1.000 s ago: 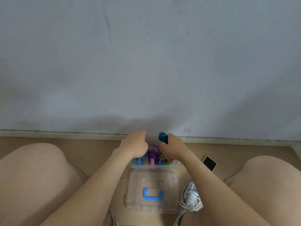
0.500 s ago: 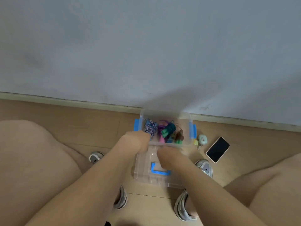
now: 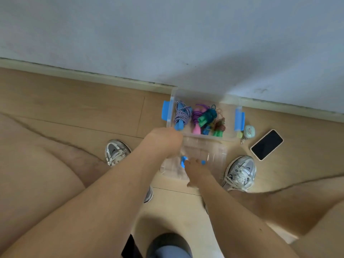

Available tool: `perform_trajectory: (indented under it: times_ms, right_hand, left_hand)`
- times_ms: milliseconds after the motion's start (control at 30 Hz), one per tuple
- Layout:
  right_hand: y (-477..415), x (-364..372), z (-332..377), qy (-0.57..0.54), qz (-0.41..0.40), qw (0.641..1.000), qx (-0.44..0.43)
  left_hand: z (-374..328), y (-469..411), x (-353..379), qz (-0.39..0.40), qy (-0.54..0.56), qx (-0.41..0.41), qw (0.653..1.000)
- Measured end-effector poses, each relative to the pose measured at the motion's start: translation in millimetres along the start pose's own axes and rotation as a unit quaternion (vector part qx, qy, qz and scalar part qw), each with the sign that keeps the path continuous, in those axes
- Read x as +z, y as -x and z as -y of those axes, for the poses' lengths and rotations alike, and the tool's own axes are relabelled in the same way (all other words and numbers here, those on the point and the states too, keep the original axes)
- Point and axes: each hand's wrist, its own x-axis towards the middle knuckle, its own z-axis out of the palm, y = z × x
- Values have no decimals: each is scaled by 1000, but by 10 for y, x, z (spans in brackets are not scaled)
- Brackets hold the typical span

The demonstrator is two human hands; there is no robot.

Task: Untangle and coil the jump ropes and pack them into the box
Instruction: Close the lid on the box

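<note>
Since all the ropes lie coiled inside the box [image 3: 197,94], the packing looks finished, and I judge that the step in hand is to close it. The box stands on the floor [image 3: 74,101] with its far side against the wall [image 3: 167,34], so it cannot slide away when it is pushed from the front. Inside it, from left to right, are a blue-white rope [image 3: 181,114], a purple rope [image 3: 196,116], a teal rope [image 3: 208,115] and a reddish rope [image 3: 219,125], packed close together. The clear lid [image 3: 214,155] lies flat on the floor just in front of the box, within easy reach. The right hand [image 3: 195,168] rests on the middle of the lid's blue handle [image 3: 183,161], probably to lift the lid, but the fingers are blurred and I cannot tell if they curl around the handle. The left hand [image 3: 165,140] is at the near left corner of the box, perhaps to steady it; only its back shows, so I cannot tell if it holds anything. Just right of the box lie a small case [image 3: 249,131] and a phone [image 3: 267,145], apart from the lid. Two shoes [image 3: 116,151] stand in front of the box, one at each side of the lid.
</note>
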Motion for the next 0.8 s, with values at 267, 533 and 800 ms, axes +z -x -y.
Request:
perform_trajectory:
  times_ms: [267, 533, 800]
  right_hand:
    - [16, 136, 114, 94, -87, 992, -5]
    - [196, -536, 114, 5, -38, 997, -70]
    - [876, -1649, 171, -67, 129, 988, -60]
  left_hand:
    - [-34, -36, -58, -6, -17, 1, 1000]
    - [86, 23, -161, -7, 9, -23, 1000]
    - [121, 218, -379, -96, 69, -116, 986]
